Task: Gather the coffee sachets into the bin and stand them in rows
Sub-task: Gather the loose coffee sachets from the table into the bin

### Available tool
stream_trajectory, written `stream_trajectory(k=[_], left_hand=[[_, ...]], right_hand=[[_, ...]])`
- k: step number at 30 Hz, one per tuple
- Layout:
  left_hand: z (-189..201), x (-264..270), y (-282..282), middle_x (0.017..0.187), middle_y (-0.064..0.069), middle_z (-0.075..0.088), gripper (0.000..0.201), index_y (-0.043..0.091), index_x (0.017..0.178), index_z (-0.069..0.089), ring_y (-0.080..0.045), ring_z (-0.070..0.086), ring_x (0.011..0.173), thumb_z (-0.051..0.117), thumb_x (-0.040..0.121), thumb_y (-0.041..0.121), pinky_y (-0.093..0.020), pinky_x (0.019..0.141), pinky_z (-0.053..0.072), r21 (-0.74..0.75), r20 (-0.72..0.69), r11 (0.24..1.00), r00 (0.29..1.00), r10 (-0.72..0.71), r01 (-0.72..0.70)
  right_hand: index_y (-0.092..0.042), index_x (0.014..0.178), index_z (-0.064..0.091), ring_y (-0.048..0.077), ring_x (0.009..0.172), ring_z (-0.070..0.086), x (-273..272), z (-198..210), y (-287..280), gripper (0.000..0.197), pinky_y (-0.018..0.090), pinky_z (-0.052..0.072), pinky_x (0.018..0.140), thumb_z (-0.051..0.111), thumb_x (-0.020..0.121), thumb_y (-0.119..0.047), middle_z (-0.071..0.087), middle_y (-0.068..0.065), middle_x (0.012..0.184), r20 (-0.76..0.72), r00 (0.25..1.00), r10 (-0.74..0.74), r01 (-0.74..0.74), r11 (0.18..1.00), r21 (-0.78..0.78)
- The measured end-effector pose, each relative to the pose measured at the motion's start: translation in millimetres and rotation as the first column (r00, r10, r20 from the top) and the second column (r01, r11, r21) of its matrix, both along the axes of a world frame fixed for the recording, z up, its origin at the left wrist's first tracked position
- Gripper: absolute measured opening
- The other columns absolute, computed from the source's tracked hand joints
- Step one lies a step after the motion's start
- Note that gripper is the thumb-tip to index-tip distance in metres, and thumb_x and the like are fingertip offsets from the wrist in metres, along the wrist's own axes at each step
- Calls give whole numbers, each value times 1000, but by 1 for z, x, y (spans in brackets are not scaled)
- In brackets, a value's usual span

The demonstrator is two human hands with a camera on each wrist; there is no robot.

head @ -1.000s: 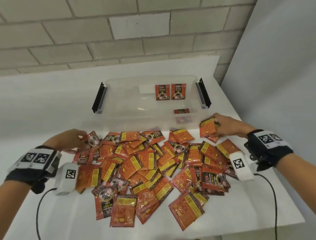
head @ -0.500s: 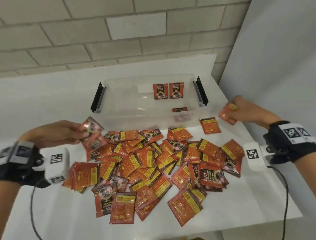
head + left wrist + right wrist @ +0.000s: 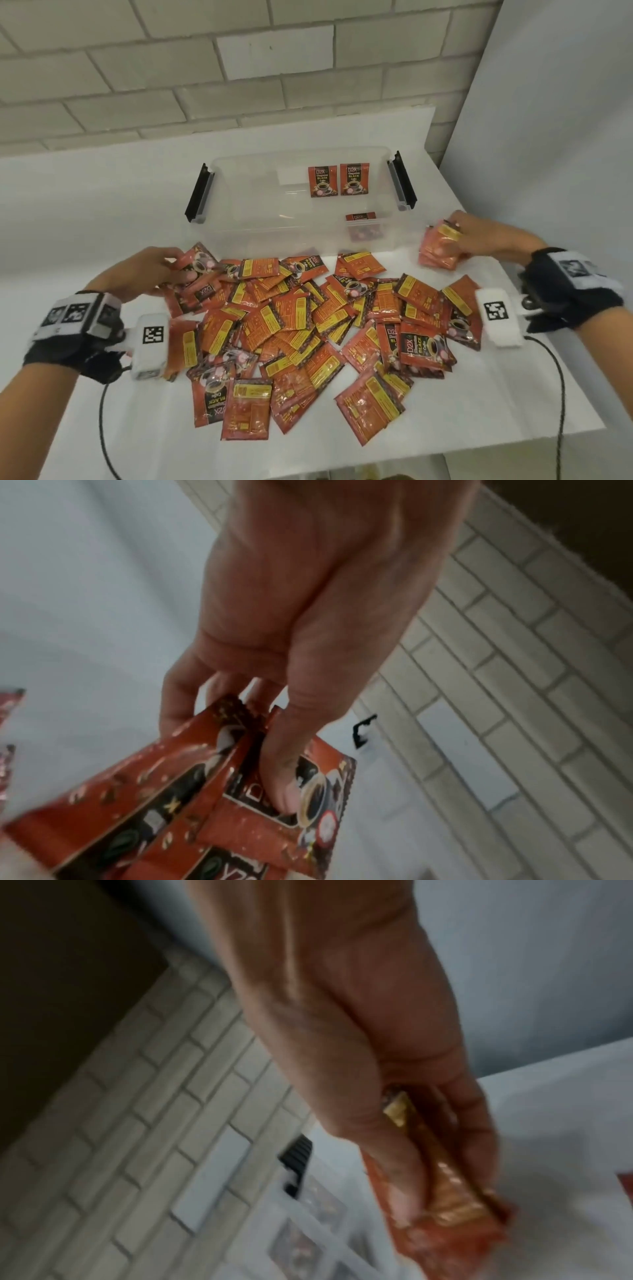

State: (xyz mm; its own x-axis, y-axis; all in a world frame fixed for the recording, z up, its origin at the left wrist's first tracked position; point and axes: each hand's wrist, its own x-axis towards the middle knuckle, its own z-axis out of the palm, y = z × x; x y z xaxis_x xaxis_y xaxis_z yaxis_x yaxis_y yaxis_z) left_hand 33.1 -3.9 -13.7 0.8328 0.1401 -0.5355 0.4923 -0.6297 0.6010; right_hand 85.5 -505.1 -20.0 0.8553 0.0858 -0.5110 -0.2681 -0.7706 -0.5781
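Observation:
Several red and yellow coffee sachets [image 3: 298, 318] lie in a loose heap on the white table. A clear plastic bin [image 3: 239, 205] with black side latches stands behind the heap; two sachets [image 3: 337, 179] stand against its far wall and another [image 3: 360, 217] leans at its near wall. My left hand [image 3: 161, 270] is at the heap's far left corner and pinches a couple of sachets [image 3: 240, 783] between thumb and fingers. My right hand [image 3: 466, 236] is right of the bin's front corner, down at the table, gripping a small stack of sachets [image 3: 440, 248], which also shows in the right wrist view as a blurred stack [image 3: 455, 1213].
A brick wall [image 3: 239, 68] rises behind the table and a plain white panel [image 3: 555, 120] closes off the right side. The table's front edge [image 3: 445, 448] runs close below the heap. Black cables [image 3: 102, 428] trail from both wrist cameras over the table.
My right hand came back down from right of the bin to the table, and a sachet that lay there is gone. My left hand dropped back onto the heap's corner with its sachets.

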Motion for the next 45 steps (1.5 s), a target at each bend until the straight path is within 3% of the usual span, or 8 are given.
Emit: stream_trajectory(k=[5, 11, 15, 22, 27, 32, 39, 45], left_hand=[[10, -7, -6, 104, -22, 66, 42, 8, 125, 50, -33, 65, 89, 63, 86, 1, -34, 71, 49, -233, -2, 966, 994, 111, -108], [-20, -5, -20, 111, -20, 65, 57, -8, 123, 56, -31, 63, 93, 79, 74, 11, -40, 90, 46, 120, 5, 993, 1000, 22, -23], [-23, -4, -28, 107, -18, 66, 42, -5, 110, 66, -32, 58, 99, 80, 76, 15, -41, 90, 41, 229, 17, 973, 1000, 19, -22], [-5, -8, -10, 95, -17, 65, 27, 5, 99, 58, -22, 60, 76, 75, 79, 9, -28, 60, 51, 0, -25, 986, 986, 165, -165], [17, -10, 4, 108, -21, 69, 46, -2, 112, 62, -25, 67, 88, 70, 73, 20, -28, 69, 60, -266, -44, 943, 980, 194, -199], [17, -8, -23, 114, -17, 69, 44, 0, 118, 61, -24, 69, 101, 64, 79, 21, -23, 71, 59, -457, -116, 871, 983, 143, -181], [-14, 0, -55, 103, -17, 72, 41, 1, 115, 61, -30, 69, 88, 72, 77, 12, -38, 79, 57, -320, -27, 926, 979, 201, -199], [-23, -3, -80, 97, -16, 73, 18, 5, 100, 65, -32, 70, 90, 70, 85, 14, -46, 88, 55, -255, 20, 955, 987, 159, -148]], right_hand=[[-15, 133, 37, 25, 109, 58, -52, -11, -12, 88, 43, 50, 96, 75, 68, -61, 58, 11, 124, -263, 934, 242, -322, 891, -321], [-14, 131, 34, 39, 128, 35, -73, -28, -3, 78, 49, 39, 103, 76, 76, -50, 31, 17, 136, -96, 993, 63, -102, 869, -485], [-8, 123, 34, 29, 99, 59, -67, -32, -6, 71, 40, 51, 80, 83, 75, -26, 57, 15, 112, -92, 993, -78, 50, 961, -273], [1, 98, 65, 21, 73, 59, -55, 11, -21, 22, 29, 43, 66, 75, 81, -9, 70, 15, 88, -20, 976, -217, 218, 973, 79], [-9, 100, 68, 24, 93, 68, -48, 0, 8, 30, 36, 49, 94, 79, 78, -26, 74, 7, 95, -110, 992, -57, 62, 997, 43], [-8, 103, 64, 23, 89, 68, -42, -25, 34, 25, 33, 55, 78, 75, 83, -18, 72, 10, 100, -65, 996, -67, 72, 994, 77], [-21, 121, 38, 22, 101, 61, -41, -8, 33, 50, 36, 50, 83, 70, 85, -6, 64, 7, 106, -52, 993, -104, 113, 966, 232], [-4, 105, 60, 23, 90, 67, -50, -5, 78, 23, 29, 54, 79, 66, 84, 0, 70, 12, 100, -290, 950, -115, 245, 851, 465]])
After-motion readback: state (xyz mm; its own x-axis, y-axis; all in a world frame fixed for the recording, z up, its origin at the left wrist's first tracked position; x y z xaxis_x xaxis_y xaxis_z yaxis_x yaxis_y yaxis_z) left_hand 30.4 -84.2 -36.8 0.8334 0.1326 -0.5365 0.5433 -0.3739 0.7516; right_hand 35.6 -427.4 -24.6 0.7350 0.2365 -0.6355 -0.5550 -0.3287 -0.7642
